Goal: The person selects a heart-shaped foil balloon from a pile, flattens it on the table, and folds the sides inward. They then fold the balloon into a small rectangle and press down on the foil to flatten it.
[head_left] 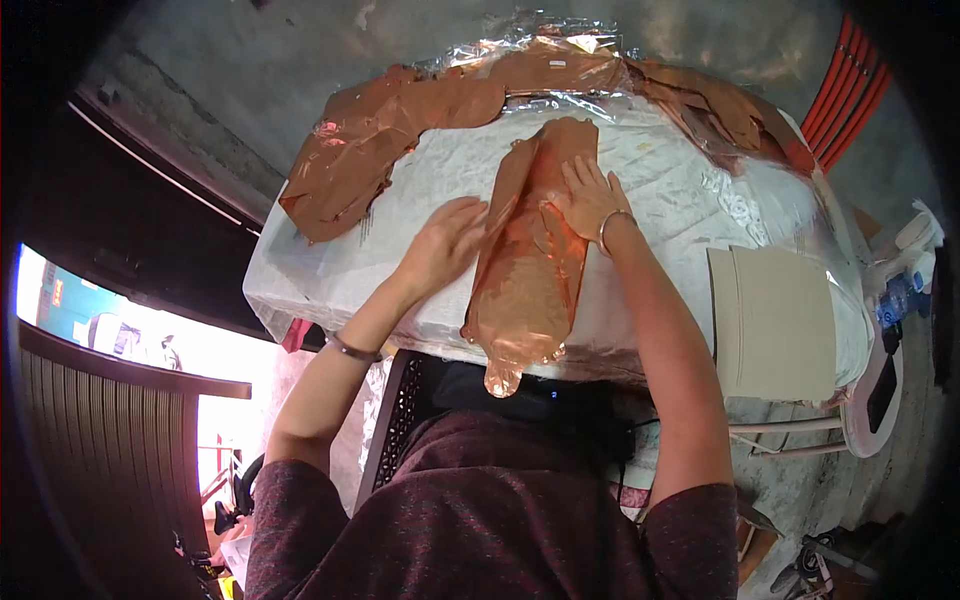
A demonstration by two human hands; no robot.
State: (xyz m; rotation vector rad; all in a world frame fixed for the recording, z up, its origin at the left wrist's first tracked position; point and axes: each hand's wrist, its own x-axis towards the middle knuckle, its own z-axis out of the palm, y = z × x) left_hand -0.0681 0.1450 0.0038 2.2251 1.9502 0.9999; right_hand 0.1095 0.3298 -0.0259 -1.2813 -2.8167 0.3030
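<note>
A flat, copper-coloured foil balloon lies lengthwise before me, with a narrow tab at its near end. Its left side is folded up into a raised flap. My right hand rests on the right part of the foil, open, with its fingers spread toward the far end. At the flap's left edge is my left hand, its fingers loosely stretched out and its fingertips touching or very near the foil. Nothing shows in its grip, though the fingertips partly overlap one another.
A white-covered table bears the foil. More copper foil pieces lie at its far left and far right, with clear plastic wrapping behind. Cardboard lies at the right edge. Red pipes run along the wall.
</note>
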